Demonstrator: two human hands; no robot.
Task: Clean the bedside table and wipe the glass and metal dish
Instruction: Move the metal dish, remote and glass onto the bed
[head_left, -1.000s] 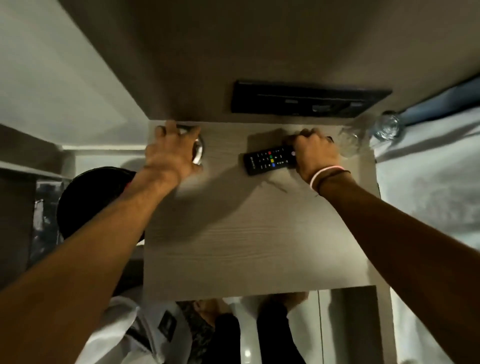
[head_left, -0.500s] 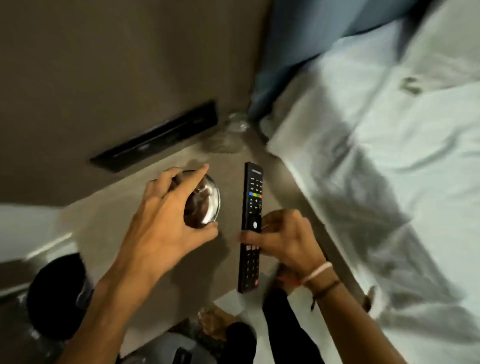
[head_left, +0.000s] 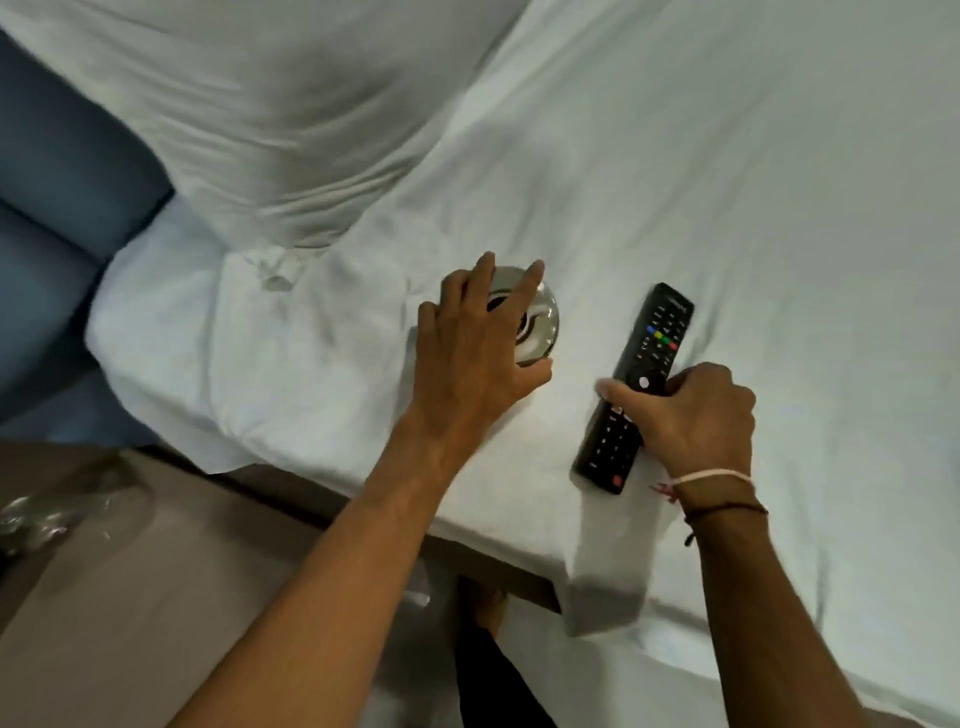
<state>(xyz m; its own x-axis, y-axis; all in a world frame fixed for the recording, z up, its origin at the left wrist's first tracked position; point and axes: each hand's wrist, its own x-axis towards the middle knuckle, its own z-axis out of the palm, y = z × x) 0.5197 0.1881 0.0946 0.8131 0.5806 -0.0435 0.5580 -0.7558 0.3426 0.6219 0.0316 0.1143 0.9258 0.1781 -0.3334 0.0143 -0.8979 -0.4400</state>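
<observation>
The left hand (head_left: 467, 358) grips the metal dish (head_left: 535, 317) on the bed sheet (head_left: 727, 182) and the right hand (head_left: 696, 415) holds the remote (head_left: 641, 384) at its 3 o'clock, so the dish can tip on soft cloth, while the blurred shape at 8 o'clock is perhaps the glass (head_left: 47, 514).
</observation>
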